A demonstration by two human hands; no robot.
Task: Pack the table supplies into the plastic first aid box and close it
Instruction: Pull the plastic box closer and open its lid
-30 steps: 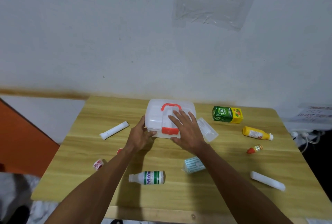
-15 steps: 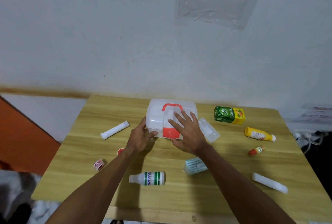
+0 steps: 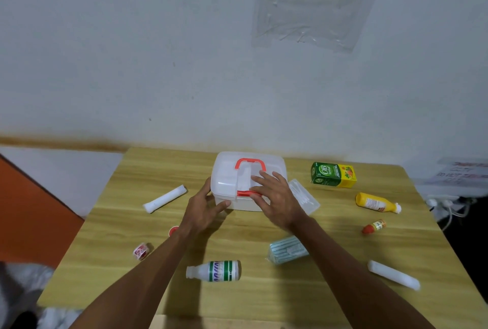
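Two hands, one box. My left hand [image 3: 203, 209] grips the near left corner of the first aid box [image 3: 248, 178] — thumb across the front wall, fingers curled round the side. My right hand [image 3: 277, 200] lies flat on the lid, fingers straight and spread, holding nothing, thumb beside the red latch [image 3: 244, 193]; whether the latch is fastened I cannot tell. Box: translucent white, lid on, red handle [image 3: 249, 162] folded flat, standing toward the back middle of the wooden table [image 3: 118, 223]. Touching its right side: one clear packet of swabs [image 3: 303, 196]. Loose on the table, left of my arms: one white roll [image 3: 165, 198], one red cap [image 3: 173, 231] partly hidden by my forearm, one small red-and-white tape roll [image 3: 141, 251]. Between my arms, near the front: one white bottle with green label [image 3: 214, 271], lying on its side. Right — one pack of teal masks [image 3: 287, 249], one white tube [image 3: 393, 274], one small red-capped bottle [image 3: 373, 226], one yellow bottle [image 3: 377, 202], one green-and-yellow carton [image 3: 333, 174].
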